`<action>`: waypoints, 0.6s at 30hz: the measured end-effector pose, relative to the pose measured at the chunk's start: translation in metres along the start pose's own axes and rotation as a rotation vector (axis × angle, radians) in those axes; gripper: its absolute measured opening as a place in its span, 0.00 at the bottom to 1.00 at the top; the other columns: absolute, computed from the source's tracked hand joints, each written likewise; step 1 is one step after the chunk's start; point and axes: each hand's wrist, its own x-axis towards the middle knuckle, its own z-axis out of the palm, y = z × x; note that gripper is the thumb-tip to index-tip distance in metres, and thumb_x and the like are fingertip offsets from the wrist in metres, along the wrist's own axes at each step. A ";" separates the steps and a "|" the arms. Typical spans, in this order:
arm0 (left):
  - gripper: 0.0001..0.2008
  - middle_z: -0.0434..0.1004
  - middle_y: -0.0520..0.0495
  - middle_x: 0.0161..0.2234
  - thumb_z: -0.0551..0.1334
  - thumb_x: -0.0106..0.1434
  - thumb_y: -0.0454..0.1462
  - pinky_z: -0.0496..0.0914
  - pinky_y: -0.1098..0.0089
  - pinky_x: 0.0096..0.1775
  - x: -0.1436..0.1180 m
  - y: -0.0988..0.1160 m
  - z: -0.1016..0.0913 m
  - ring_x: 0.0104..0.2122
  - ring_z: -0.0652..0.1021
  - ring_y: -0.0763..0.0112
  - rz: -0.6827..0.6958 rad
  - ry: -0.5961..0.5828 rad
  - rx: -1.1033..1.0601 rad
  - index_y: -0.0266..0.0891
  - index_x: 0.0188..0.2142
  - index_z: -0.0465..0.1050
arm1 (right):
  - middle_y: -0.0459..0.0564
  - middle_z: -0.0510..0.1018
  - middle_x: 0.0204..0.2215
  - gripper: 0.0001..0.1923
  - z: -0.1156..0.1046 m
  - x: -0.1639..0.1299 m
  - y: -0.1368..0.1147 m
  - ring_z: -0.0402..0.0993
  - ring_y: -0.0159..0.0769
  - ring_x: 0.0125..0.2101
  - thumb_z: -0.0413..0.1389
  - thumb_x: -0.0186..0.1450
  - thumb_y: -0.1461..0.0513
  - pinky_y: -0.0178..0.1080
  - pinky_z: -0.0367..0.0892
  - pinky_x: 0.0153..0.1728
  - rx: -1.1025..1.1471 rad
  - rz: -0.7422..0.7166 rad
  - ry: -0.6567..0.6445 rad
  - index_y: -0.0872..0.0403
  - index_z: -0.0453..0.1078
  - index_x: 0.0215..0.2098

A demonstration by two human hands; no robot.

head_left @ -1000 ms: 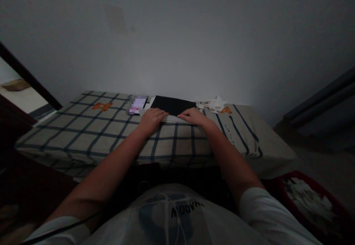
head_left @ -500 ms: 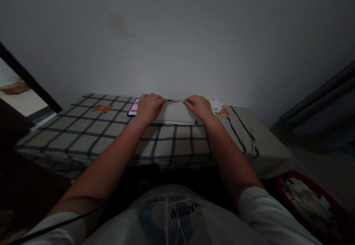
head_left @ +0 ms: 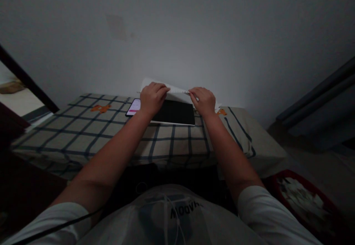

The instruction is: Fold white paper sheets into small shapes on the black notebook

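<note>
My left hand (head_left: 153, 98) and my right hand (head_left: 204, 100) each pinch a white sheet of paper (head_left: 177, 96). They grip it at two spots along a folded-looking edge, and it is raised and tilted up near the wall. Below the sheet lies a flat black rectangular thing (head_left: 177, 112) with a pale front edge; I cannot tell whether it is a book or a board. A phone (head_left: 132, 107) with a lit pink and white screen rests just left of my left hand. Some white paper (head_left: 217, 105) shows partly behind my right hand.
A checked cloth (head_left: 111, 126) with orange bear-like patches covers the table, which stands against a grey wall (head_left: 177, 34). At the lower right is a red bin (head_left: 288, 173) with crumpled white stuff inside. Dark curtain-like folds (head_left: 310, 123) hang at the right.
Both hands have moved up a little with the paper, which lay flat over the black thing before. The black surface now shows beneath it.
</note>
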 end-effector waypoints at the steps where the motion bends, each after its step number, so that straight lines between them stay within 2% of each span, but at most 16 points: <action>1: 0.14 0.75 0.46 0.43 0.51 0.67 0.39 0.62 0.63 0.39 -0.010 -0.002 0.007 0.43 0.71 0.64 0.014 -0.046 -0.009 0.42 0.44 0.74 | 0.54 0.75 0.45 0.19 0.007 -0.007 0.002 0.68 0.40 0.47 0.41 0.69 0.57 0.41 0.59 0.47 0.005 -0.017 -0.055 0.55 0.71 0.45; 6: 0.13 0.76 0.45 0.44 0.53 0.65 0.38 0.64 0.63 0.39 -0.058 -0.010 0.038 0.43 0.73 0.63 0.068 -0.282 -0.050 0.44 0.44 0.74 | 0.51 0.76 0.45 0.16 0.038 -0.046 0.003 0.69 0.38 0.46 0.44 0.68 0.58 0.39 0.60 0.45 -0.027 -0.048 -0.347 0.53 0.72 0.44; 11: 0.14 0.78 0.45 0.41 0.53 0.64 0.38 0.64 0.65 0.40 -0.084 -0.011 0.048 0.43 0.74 0.62 0.140 -0.545 -0.065 0.43 0.44 0.75 | 0.53 0.76 0.43 0.17 0.051 -0.066 -0.001 0.69 0.40 0.45 0.43 0.68 0.57 0.38 0.60 0.41 -0.099 -0.063 -0.645 0.53 0.73 0.43; 14: 0.16 0.78 0.46 0.41 0.50 0.66 0.40 0.65 0.66 0.40 -0.090 -0.013 0.050 0.43 0.74 0.63 0.131 -0.628 -0.050 0.43 0.44 0.75 | 0.52 0.77 0.43 0.19 0.054 -0.068 0.000 0.70 0.40 0.44 0.43 0.68 0.55 0.37 0.60 0.38 -0.104 -0.070 -0.714 0.52 0.73 0.43; 18: 0.19 0.77 0.46 0.43 0.48 0.67 0.45 0.65 0.68 0.42 -0.091 -0.017 0.051 0.44 0.74 0.64 0.108 -0.669 -0.089 0.43 0.45 0.74 | 0.52 0.77 0.42 0.19 0.055 -0.066 0.004 0.69 0.40 0.45 0.43 0.68 0.54 0.37 0.60 0.38 -0.078 -0.107 -0.742 0.52 0.73 0.43</action>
